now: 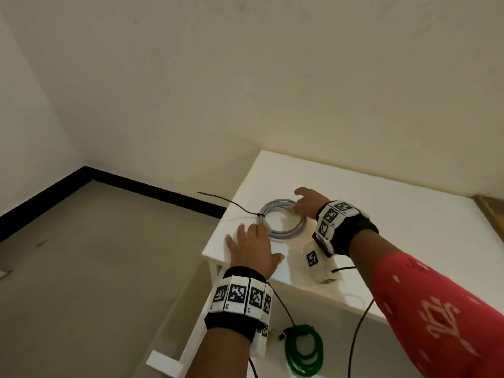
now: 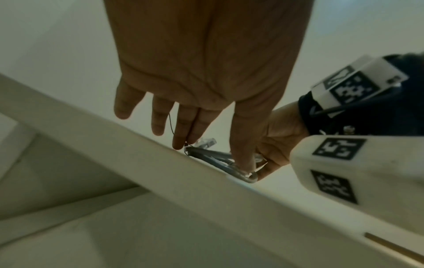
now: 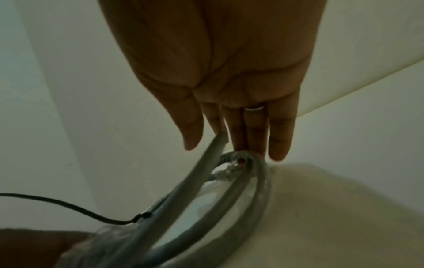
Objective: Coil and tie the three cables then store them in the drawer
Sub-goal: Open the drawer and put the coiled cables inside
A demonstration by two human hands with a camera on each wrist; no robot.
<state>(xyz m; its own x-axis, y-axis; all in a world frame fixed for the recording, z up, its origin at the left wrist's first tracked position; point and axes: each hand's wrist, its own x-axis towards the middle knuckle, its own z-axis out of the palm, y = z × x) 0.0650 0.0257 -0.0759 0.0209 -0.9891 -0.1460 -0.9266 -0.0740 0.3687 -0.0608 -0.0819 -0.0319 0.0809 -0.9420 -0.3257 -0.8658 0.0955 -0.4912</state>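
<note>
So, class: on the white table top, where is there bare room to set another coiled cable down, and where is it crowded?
Free: the broad stretch of the white table top to the right of the right hand, up to the wall. Crowded: the near-left corner, where the tied grey cable coil lies between both hands, the left hand pressing flat by the edge.

The surface (image 1: 368,208) looks smooth, white and a little shiny. The grey cable (image 1: 283,222) has a smooth plastic skin, and its end plug (image 2: 207,141) is clear plastic. A thin black plastic tie (image 1: 234,205) wraps it. The green cable (image 1: 304,353) looks shiny. The red sleeve (image 1: 436,309) is soft patterned cloth.
</note>
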